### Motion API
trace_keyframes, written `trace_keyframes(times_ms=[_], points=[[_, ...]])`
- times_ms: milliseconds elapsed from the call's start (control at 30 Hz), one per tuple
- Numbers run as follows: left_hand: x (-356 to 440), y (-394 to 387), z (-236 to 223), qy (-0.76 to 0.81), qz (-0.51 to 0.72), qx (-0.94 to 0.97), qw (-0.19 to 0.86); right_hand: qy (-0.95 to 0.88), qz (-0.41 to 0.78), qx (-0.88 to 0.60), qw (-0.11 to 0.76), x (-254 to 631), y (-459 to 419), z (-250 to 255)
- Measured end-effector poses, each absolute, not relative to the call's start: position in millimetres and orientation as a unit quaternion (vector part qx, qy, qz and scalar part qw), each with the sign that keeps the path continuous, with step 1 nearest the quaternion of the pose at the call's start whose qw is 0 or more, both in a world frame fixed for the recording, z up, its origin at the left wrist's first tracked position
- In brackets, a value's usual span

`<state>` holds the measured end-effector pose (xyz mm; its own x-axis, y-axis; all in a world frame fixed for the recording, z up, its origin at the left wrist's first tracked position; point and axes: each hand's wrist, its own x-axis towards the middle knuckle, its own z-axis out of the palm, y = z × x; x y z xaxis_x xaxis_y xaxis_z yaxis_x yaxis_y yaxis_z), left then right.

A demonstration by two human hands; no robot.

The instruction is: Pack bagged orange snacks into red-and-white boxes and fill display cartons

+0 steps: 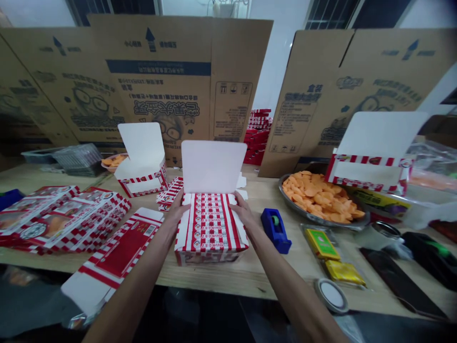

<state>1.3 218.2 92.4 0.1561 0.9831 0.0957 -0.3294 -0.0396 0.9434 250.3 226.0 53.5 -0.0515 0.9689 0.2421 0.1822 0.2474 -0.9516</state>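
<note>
In front of me on the wooden table stands a red-and-white carton [214, 166], its white lid flap raised at the back. A row of red-and-white printed packets [213, 219] fills its open top. My left hand [177, 210] grips the carton's left side, fingers curled behind the edge. Against the right side, my right hand [242, 209] holds it the same way. Most of the fingertips are hidden behind the carton walls. Close to my right hand lies a blue tape dispenser [276, 230]. A flattened red-and-white carton [124, 247] lies beside my left forearm.
Stacked flat cartons [67, 216] lie at the left, near another open carton [143, 162]. At the right, a metal tray [285, 190] holds orange chips [317, 195], with a further open carton [371, 166] behind. Yellow packets [323, 244] and a round lid [331, 295] sit near the front edge. Cardboard sheets [235, 62] stand behind.
</note>
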Motion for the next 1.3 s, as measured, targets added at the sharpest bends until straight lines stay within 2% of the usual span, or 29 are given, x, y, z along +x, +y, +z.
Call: trace_keyframes(times_ms=[133,233,300,400,500,600,667,733,833,1100,1300], points=[[-8.7,216.2,82.6,0.382,0.548,0.482,0.567,-0.517,0.489,-0.411,0.57,242.1,220.8,53.5],[-15.0,220.0,80.7,0.414,0.528,0.516,0.532,-0.531,0.495,-0.378,0.575,244.5,220.5,57.5],[-22.3,222.6,82.3,0.431,0.506,0.533,0.523,-0.561,0.494,-0.377,0.546,253.1,220.1,62.3],[-39.3,226.1,88.5,0.453,0.424,0.603,0.502,-0.647,0.486,-0.391,0.439,273.9,219.1,75.1],[-51.9,223.6,97.4,0.476,0.317,0.713,0.406,-0.755,0.412,-0.416,0.295,290.9,213.3,90.5],[-44.9,207.6,102.6,0.5,0.201,0.815,0.211,-0.822,0.301,-0.451,0.176,289.1,196.4,98.9],[-31.5,190.2,100.8,0.502,0.129,0.852,0.077,-0.853,0.208,-0.46,0.131,278.3,180.0,100.0],[-19.0,171.5,95.6,0.499,0.083,0.862,-0.009,-0.877,0.138,-0.447,0.112,265.3,162.4,100.1],[-13.3,147.8,86.7,0.468,0.069,0.879,-0.057,-0.893,0.126,-0.424,0.084,250.8,137.2,102.0],[-33.4,130.2,85.3,0.379,0.053,0.921,-0.074,-0.923,0.028,-0.383,0.036,247.4,108.9,103.7],[-26.8,125.0,79.1,0.352,0.105,0.914,-0.172,-0.923,-0.048,-0.376,0.068,245.6,116.2,88.5]])
